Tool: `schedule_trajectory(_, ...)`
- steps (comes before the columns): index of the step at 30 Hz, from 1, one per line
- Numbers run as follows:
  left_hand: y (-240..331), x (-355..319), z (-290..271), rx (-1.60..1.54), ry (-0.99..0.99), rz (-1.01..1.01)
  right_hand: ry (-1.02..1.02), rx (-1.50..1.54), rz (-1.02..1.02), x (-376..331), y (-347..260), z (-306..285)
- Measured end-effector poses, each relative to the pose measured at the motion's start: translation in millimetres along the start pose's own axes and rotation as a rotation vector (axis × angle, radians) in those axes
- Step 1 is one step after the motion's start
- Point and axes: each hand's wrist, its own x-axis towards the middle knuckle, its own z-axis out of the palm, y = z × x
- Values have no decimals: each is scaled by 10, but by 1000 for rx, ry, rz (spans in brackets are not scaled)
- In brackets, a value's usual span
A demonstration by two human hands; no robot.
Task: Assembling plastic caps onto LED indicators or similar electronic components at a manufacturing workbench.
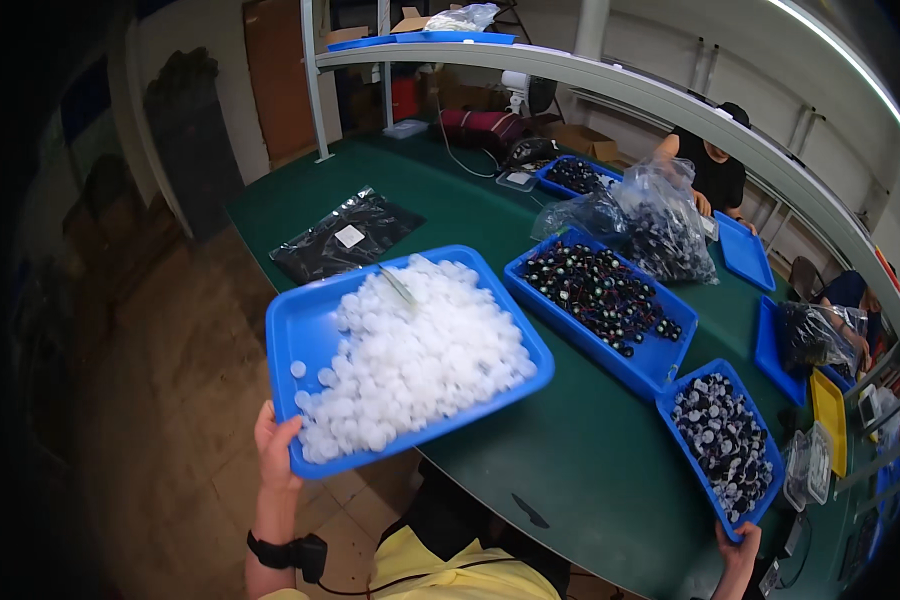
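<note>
Watching remotely through the head camera. Mid-handling, I judge: the large tray (305,318) is loaded and appears raised over the near edge of the green table (590,470), so setting it down is not yet done. The parts in it lie loose, a heap rather than rows.

Grip, left: my left hand (276,445) pinches the lower-left corner of that tray, thumb over the rim, the other fingers mostly hidden. Grip, right: my right hand (738,550) is closed on the near corner of the small tray (670,393). I cannot tell whether it bears any of the weight or only steadies it.

Containers. Large tray, blue: white discs (420,350) piled toward its right side, a few strays at the left, bare floor at the upper left; a thin greenish strip (398,287) lies on the heap. Small tray, blue: black and pale discs (722,440), mixed, over most of the floor. Between them, farther back, the long tray (660,350): dark round parts (590,290) with what look like thin wires, its near end bare. A clear bag (670,230) of dark contents stands against its far side.

Beyond: another blue tray with dark parts (573,176); a co-worker (720,185) at the far side. On the left, a black plastic bag (320,258) lies flat, pale label up.
</note>
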Motion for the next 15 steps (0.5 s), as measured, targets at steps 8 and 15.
schedule_trajectory(8,-340,1231,-567,21,188,165,28,101,-73,-437,368,-267)
schedule_trajectory(15,-621,2349,-865,-51,296,194,50,243,-94,-970,712,-159)
